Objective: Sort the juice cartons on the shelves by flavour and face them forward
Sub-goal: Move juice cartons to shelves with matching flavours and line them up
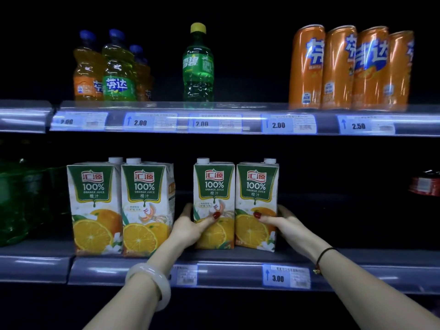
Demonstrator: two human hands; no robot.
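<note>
Several orange juice cartons stand on the lower shelf point(238, 257), all with their fronts facing me. A left pair, carton point(94, 206) and carton point(146, 208), stands close together. A right pair stands side by side a gap away. My left hand point(190, 225) grips the left side of the third carton point(213, 186), thumb on its front. My right hand point(283, 220) grips the right side of the fourth carton point(256, 189), thumb on its front. Both cartons rest upright on the shelf.
The upper shelf point(238, 108) holds soda bottles point(112, 67), a green bottle point(198, 65) and orange cans point(350, 67). Green bottles point(14, 203) stand at the lower left, a dark red item point(426, 184) at the far right. Price tags point(285, 278) line the shelf edges.
</note>
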